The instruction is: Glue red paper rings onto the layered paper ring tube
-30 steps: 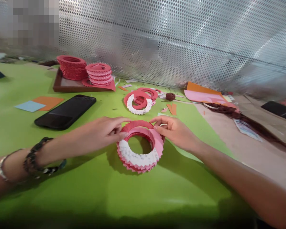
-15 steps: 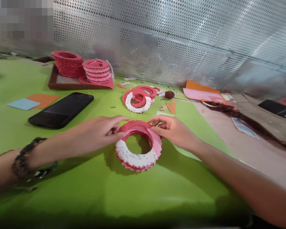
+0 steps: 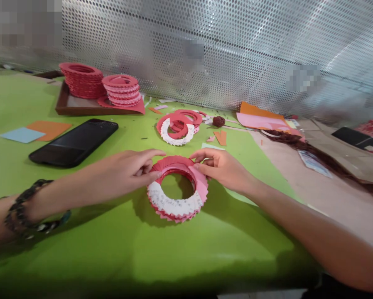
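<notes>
A round paper ring (image 3: 174, 202) with zigzag edges lies before me, made of red, pink and printed white folded strips. It looks like several layers stacked together. My left hand (image 3: 136, 168) is at its upper left, with the thumb on the ring and the index finger stretched along the far edge. At the upper right, my right hand (image 3: 216, 166) pinches the rim, thumb on top of the pink part and the other fingers curled at the outer edge. Beyond the hands lie loose red and white paper rings (image 3: 177, 132), overlapping each other.
A brown tray (image 3: 80, 110) at the back left carries red and pink ring stacks. Nearer is a black phone (image 3: 76, 141) beside blue and orange paper squares (image 3: 49, 129). Paper scraps (image 3: 220, 137), a brown ball (image 3: 218, 121) and coloured sheets (image 3: 261, 118) lie towards a perforated metal screen (image 3: 180, 54).
The whole view has shifted slightly, so everything appears a little further left. Both hands keep their places on the paper ring.
</notes>
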`<state>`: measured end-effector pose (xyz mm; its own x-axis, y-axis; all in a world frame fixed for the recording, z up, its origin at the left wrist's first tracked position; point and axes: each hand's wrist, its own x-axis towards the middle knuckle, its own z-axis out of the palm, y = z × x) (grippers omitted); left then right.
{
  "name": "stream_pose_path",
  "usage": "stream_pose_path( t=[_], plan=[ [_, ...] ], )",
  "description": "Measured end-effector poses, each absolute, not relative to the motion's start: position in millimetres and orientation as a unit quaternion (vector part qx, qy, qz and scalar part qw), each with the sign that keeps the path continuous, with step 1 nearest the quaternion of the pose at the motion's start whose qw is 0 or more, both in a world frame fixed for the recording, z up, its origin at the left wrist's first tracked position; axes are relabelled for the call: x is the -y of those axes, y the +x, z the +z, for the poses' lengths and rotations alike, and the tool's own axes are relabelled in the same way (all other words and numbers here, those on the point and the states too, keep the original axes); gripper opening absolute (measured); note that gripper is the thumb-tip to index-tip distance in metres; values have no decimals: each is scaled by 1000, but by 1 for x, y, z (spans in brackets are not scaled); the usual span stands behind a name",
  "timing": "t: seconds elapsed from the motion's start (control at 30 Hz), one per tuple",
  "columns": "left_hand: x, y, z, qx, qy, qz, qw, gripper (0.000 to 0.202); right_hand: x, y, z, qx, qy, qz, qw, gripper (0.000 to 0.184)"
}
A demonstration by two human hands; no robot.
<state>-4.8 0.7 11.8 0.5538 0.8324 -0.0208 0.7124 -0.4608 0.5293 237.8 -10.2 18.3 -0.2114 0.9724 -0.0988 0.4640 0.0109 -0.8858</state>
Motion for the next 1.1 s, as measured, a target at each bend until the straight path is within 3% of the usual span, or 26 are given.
stream_pose_path(
  t=[0.27, 1.1],
  plan=[
    [-1, -6, 11, -432, 855, 142, 251, 59, 10, 240, 16, 660, -552, 421, 289, 12],
    [3, -7, 9, -450, 851, 132, 237, 52, 13, 243, 14, 686, -531, 418, 269, 11]
  ],
)
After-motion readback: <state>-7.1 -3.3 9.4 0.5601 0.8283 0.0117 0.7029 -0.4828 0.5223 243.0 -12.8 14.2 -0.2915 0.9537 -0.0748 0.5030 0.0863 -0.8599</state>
